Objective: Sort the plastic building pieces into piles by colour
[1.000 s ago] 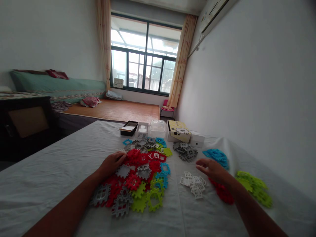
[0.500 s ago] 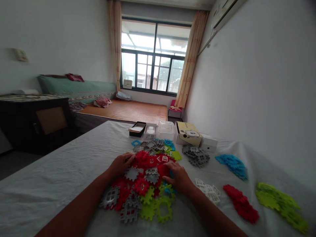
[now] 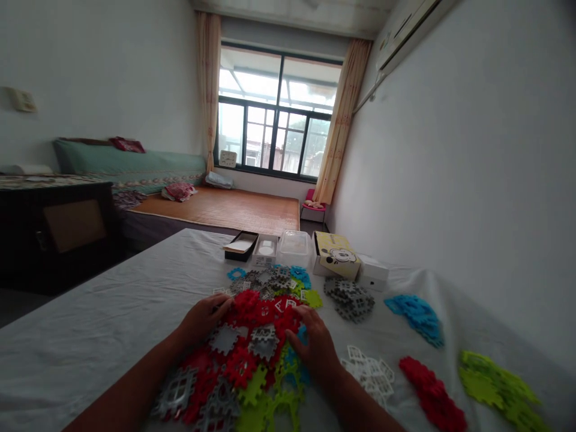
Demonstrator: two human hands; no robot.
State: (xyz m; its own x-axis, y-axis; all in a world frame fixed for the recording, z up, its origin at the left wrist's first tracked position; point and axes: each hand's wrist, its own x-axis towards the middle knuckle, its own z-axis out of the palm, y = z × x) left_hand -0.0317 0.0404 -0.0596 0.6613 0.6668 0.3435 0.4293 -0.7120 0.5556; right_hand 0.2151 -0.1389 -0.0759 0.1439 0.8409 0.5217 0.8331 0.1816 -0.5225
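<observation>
The left hand [image 3: 204, 318] lies flat on the left edge of the mixed heap of foam tiles [image 3: 252, 354] at the middle of the bench [image 3: 112, 318], fingers released, touching a red tile [image 3: 245, 300]. The right hand [image 3: 315, 351] rests palm-down on the heap's right side, fingers spread, grasping nothing. To free one tile cleanly, better pin its interlocked neighbours and pinch its toothed edge; sorted stacks [image 3: 416, 312] lie further right.
</observation>
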